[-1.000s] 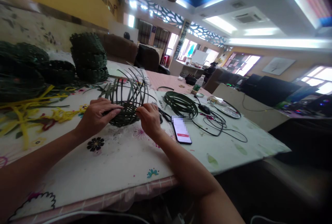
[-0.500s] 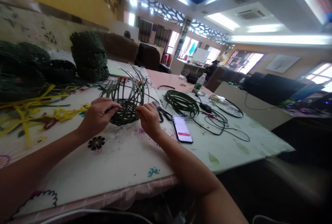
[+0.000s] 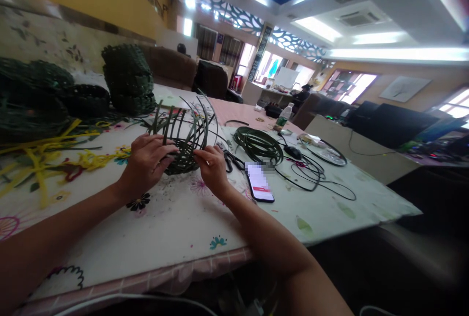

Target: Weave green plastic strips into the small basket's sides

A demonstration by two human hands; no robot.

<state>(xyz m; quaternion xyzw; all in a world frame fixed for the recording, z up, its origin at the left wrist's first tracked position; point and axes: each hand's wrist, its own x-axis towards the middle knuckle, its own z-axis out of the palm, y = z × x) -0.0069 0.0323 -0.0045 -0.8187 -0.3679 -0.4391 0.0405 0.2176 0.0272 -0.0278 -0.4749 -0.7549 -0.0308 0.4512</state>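
Note:
A dark green woven basket point(image 3: 185, 157), its upper strips standing loose and curving upward, rests on the flowered tablecloth between my hands. Around its left side my left hand point(image 3: 148, 159) grips the weave, with the fingers laid over the wall. My right hand point(image 3: 210, 162) pinches the right side of the basket near the rim of the woven part. Just right of that hand lies a pair of dark scissors point(image 3: 230, 159), partly hidden by the fingers. A coil of green strip point(image 3: 256, 144) sits beyond them.
Stacked finished-looking green baskets point(image 3: 128, 79) stand at the back left, near yellow strips point(image 3: 36, 159). A phone point(image 3: 259, 181), a computer mouse point(image 3: 292, 152), a black cable point(image 3: 311, 179) and a plastic bottle point(image 3: 284, 118) are on the right. A person point(image 3: 302, 94) sits far off.
My left hand has shifted slightly right and its fingers have spread over the basket wall. The basket has turned or tilted a little, its strips leaning further right. My right hand keeps its pinch.

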